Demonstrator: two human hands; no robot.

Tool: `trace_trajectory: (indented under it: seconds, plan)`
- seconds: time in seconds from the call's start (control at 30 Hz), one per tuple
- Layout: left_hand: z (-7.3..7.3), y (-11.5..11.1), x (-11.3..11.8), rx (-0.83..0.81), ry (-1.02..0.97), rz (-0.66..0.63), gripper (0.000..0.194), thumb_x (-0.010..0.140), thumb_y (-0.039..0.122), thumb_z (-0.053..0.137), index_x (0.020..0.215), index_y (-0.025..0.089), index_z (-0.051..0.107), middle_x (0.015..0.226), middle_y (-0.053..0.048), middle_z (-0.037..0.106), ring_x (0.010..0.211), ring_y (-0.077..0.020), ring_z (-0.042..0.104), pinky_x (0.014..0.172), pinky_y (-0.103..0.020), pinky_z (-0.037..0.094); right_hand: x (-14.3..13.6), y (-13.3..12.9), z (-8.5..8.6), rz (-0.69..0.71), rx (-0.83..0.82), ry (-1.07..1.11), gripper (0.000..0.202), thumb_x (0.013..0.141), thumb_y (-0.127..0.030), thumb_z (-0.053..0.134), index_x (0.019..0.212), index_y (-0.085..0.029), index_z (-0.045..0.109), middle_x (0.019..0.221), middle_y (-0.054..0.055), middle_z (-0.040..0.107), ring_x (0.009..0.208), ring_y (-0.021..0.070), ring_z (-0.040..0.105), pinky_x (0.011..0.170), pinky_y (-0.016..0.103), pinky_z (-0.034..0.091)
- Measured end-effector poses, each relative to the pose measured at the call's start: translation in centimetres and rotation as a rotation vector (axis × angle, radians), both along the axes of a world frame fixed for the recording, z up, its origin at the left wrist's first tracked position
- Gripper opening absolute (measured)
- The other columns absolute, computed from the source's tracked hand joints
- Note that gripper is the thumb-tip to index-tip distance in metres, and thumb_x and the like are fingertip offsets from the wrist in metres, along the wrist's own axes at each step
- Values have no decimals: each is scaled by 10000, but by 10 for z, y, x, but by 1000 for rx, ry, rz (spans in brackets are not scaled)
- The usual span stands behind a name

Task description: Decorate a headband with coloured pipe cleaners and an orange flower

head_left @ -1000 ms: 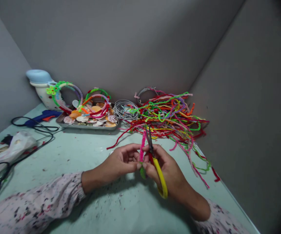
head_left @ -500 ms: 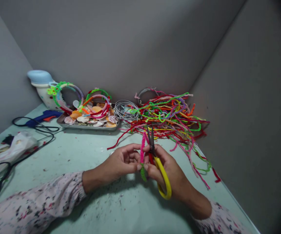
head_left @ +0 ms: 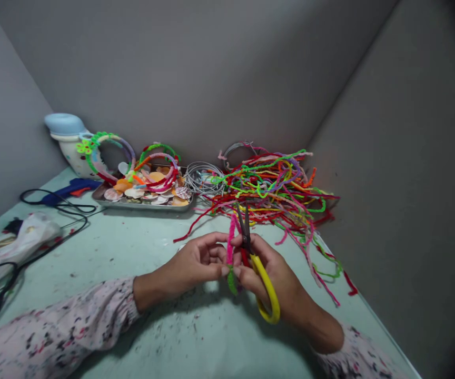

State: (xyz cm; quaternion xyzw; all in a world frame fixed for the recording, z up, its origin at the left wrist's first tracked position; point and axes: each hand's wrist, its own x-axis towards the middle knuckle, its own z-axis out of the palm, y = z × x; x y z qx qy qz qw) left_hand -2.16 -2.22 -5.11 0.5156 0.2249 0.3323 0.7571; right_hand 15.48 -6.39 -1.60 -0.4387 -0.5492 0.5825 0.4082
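Observation:
Between my two hands stands a fuzzy pipe cleaner piece (head_left: 230,250), pink above and green at its lower end. My left hand (head_left: 194,260) pinches it from the left with thumb and fingertips. From the other side my right hand (head_left: 273,268) meets it with thumb and fingers close to the green part. Also in my right hand are scissors (head_left: 269,292) with a yellow handle and dark blades pointing away from me, slightly parted. A red bit shows beside the blades, partly hidden by my fingers.
A tangled pile of coloured pipe cleaners (head_left: 275,184) lies behind my right hand, next to a coil of grey wire (head_left: 204,179). A metal tray (head_left: 144,207) holds shells and wrapped rings. Leftward are a white bottle (head_left: 79,158), a blue tool (head_left: 67,192), black cable (head_left: 69,210) and plastic bag (head_left: 33,237).
The scissors' yellow handle has shifted very slightly to the right. Both hands keep nearly the same place and grip on the pipe cleaner.

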Motion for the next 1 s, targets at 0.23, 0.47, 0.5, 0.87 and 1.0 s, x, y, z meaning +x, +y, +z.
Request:
trace_trajectory:
  seconds: [0.23,0.47,0.5,0.87,1.0]
  plan:
    - [4,0,0,49,37,37,440,737,191,729,1151,209,580,958,-47,603,861,-152,563,768,-300,412,-2,2,0,-3,50,-3,312,747,-169,625,1031,-203,500,732,-42,508,598,79,479,543,204,418]
    - [4,0,1,21,33,27,451,722,190,739,1142,194,574,925,-41,610,814,-138,566,733,-283,415,-1,1,0,-4,32,-11,316,747,-154,614,1038,-202,501,727,-49,507,584,74,474,534,199,412]
    - [4,0,1,15,25,19,462,723,188,739,1153,195,570,929,-43,611,812,-136,569,731,-281,417,-1,1,0,-1,21,-7,321,744,-154,616,1040,-201,501,721,-50,505,578,74,473,528,199,410]
    - [2,-1,1,-20,-6,1,511,715,188,748,1187,196,554,932,-48,618,815,-141,590,740,-279,441,-2,1,2,9,-10,14,340,725,-164,627,1038,-203,500,702,-47,508,565,86,487,516,214,414]
    - [5,-1,1,-17,-6,0,501,711,197,751,1173,184,557,914,-48,614,792,-137,585,723,-275,443,-1,1,3,17,-6,3,344,732,-174,625,1050,-211,500,723,-41,511,569,87,490,516,216,416]
